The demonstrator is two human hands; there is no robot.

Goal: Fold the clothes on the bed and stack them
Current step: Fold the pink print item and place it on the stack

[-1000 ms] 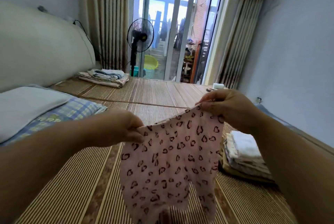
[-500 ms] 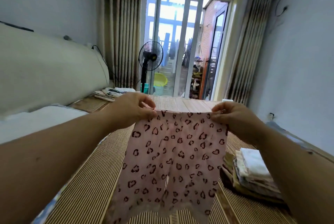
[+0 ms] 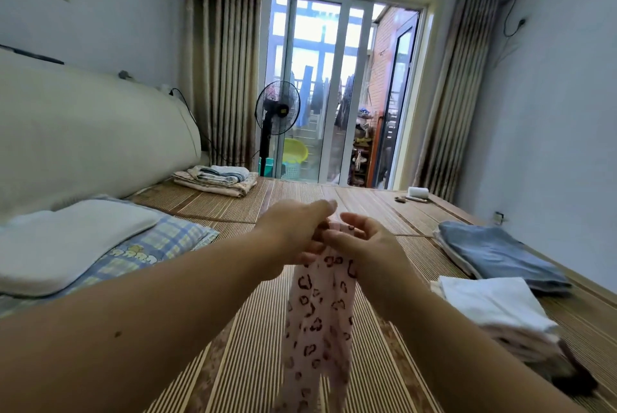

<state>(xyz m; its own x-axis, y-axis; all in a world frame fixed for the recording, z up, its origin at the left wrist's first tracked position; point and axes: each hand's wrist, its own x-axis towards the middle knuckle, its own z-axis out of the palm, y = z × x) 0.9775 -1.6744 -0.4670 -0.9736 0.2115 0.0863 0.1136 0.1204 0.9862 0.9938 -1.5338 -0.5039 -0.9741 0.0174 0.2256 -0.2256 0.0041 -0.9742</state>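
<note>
Head view: left hand (image 3: 293, 232) and right hand (image 3: 362, 244) meet at frame centre above the bed mat (image 3: 233, 356), both on the top edge of the pink garment (image 3: 317, 316). The right hand's fingers (image 3: 350, 220) curl in and pinch that edge against the thumb. The left hand's lower fingers wrap the same edge from the other side. Its upper fingers reach past toward 1 o'clock and are blurred, so the exact pinch there is unclear. The garment hangs free from the fingers toward 6 o'clock, doubled lengthwise into a narrow strip with its long axis running 12-to-6. Its lower end runs off the bottom of frame, so I cannot tell if it touches the mat. Judgement: the lengthwise fold is made; a crosswise fold and the stacking are left. Key relation: the white-topped stack (image 3: 490, 306) lies at 4 o'clock from the hands, near the right forearm, so the right hand is nearer and the left would have to cross over. The blue folded pile (image 3: 497, 252) sits at 3 o'clock, just beyond that stack; whether they touch is unclear. The far pile (image 3: 213, 177) is at 10 o'clock by the headboard, well apart, and the pillow (image 3: 66, 239) is at 9 o'clock. The next move likely needs the hem raised to the top edge or the strip laid on the mat. The fabric looks thin and limp and may slip open.
</note>
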